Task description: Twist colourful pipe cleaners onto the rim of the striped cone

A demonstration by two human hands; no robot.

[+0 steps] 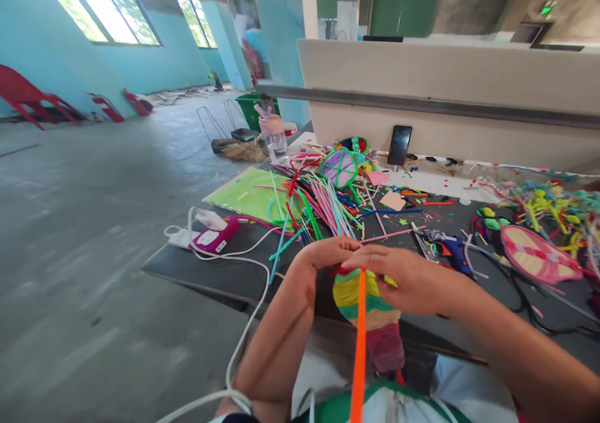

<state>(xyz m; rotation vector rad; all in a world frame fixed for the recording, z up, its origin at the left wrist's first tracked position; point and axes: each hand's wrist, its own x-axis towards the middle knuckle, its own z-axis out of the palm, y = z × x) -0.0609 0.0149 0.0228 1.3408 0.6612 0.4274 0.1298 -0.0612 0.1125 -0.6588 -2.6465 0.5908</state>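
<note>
Hands meet just ahead of the striped woven piece (370,313): left hand (319,260) curls shut on its top edge, right hand (398,279) pinches the orange pipe cleaner (359,348) against it. Keeping that strand taut should keep the weave tidy.

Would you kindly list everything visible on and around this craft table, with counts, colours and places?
woven piece: one, striped yellow, green, pink; held in both hands
orange stem: one, orange; across the woven piece
loose stems: many, mixed colours; table centre
green sheet: one, green; table's left
phone: one, black; propped against the wall
glue gun: one, blue; right of the hands
pink fan: one, pink; table's right
bottle: one, clear, pink lid; far left corner
left hand: one
right hand: one
</note>
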